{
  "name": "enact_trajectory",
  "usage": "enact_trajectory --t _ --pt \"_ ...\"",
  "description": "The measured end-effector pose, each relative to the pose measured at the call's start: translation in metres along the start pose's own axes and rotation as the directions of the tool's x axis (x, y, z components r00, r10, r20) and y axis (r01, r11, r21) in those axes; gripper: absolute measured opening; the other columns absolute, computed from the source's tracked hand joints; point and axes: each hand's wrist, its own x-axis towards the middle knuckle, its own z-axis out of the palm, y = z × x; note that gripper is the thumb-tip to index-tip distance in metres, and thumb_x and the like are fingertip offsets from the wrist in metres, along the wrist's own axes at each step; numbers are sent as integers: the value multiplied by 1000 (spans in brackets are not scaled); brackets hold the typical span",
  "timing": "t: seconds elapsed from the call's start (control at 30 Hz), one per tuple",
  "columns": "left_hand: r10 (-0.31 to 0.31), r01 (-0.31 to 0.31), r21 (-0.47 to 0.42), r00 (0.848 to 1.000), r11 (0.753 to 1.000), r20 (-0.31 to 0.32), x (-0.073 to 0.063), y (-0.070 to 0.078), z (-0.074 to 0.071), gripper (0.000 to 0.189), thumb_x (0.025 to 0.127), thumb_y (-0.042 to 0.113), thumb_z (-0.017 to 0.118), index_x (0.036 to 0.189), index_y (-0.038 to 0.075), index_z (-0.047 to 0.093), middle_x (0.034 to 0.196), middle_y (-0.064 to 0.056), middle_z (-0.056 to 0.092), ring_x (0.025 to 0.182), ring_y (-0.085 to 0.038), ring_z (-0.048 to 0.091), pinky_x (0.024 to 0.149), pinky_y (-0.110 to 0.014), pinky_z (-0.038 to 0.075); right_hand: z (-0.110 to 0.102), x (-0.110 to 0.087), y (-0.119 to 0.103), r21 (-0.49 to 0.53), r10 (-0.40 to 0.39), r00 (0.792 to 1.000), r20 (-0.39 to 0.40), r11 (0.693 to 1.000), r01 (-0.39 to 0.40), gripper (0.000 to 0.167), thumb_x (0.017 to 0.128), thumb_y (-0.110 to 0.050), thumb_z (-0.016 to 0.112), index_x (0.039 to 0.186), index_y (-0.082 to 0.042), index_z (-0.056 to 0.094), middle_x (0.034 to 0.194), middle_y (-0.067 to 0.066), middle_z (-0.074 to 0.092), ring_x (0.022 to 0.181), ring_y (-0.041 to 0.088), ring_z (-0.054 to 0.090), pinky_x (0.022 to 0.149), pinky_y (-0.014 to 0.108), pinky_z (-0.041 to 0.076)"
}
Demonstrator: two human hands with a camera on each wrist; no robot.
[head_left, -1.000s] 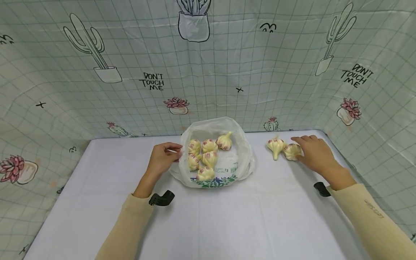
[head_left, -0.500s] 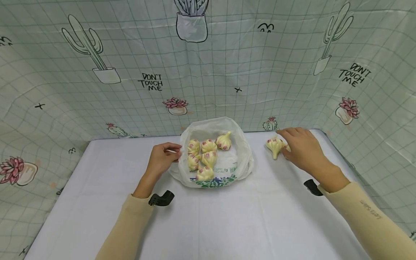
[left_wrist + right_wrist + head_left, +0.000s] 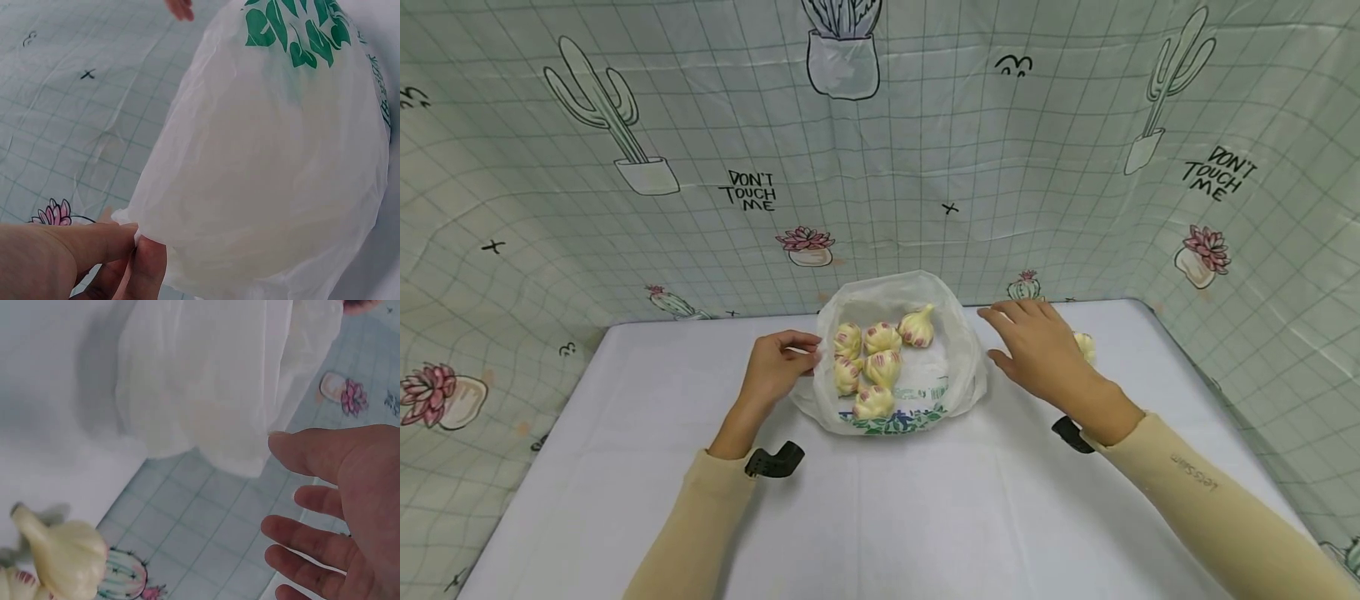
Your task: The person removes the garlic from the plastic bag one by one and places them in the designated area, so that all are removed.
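A white plastic bag [image 3: 958, 379] with a green leaf print stands with its mouth open, several garlic bulbs [image 3: 882, 365] inside. My left hand [image 3: 778, 367] pinches the bag's rim at its left side, thumb against fingers, as the left wrist view also shows. Just right of the bag, my right hand [image 3: 1041, 350] hovers with fingers apart and holds nothing. In the right wrist view its thumb tip lies close to the bag's edge; contact cannot be told. Beyond that hand one garlic bulb [image 3: 1084, 346] peeks out. A second loose bulb [image 3: 69, 556] appears only in the right wrist view.
A white-covered table [image 3: 880, 517] carries everything. Behind it and at both sides hangs a grid-patterned cloth [image 3: 887, 192] with cactus drawings. Each wrist wears a black camera mount [image 3: 775, 460].
My right hand has moved left, from beside the two loose garlic bulbs, across them, to near the bag's right side. My left hand and the bag have stayed put.
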Motion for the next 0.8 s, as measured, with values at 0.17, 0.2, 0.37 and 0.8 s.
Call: enact_trajectory --t 0.17,0.2,0.37,0.8 --pt "-3 3 -2 1000 1000 -6 0 0 1 23 98 -5 69 120 -7 73 114 -21 69 81 -7 67 73 -19 63 8 10 -14 -28 -16 999 27 999 17 59 87 -21 89 137 -1 65 131 19 68 123 42 61 109 56 49" --pt "-2 2 -2 1000 1000 -6 0 0 1 23 98 -6 69 120 -7 73 114 -21 69 81 -7 67 73 -19 63 9 12 -17 -31 -18 999 33 999 19 59 88 -22 89 137 -1 65 132 20 67 124 41 60 110 56 49" --pt "1 -1 -1 1000 1000 -6 0 0 1 23 98 -6 69 120 -7 73 114 -21 69 81 -7 67 72 -19 62 16 21 -31 -54 -34 998 44 998 36 61 89 -29 88 138 -1 64 132 20 66 124 40 60 110 53 49" --pt "12 -12 -18 1000 1000 1 -1 2 3 23 97 -7 70 120 -8 73 112 -21 69 79 -7 67 71 -17 62 32 42 -58 -121 7 988 157 993 12 68 90 -40 86 140 -3 59 132 21 65 124 39 60 111 52 48"
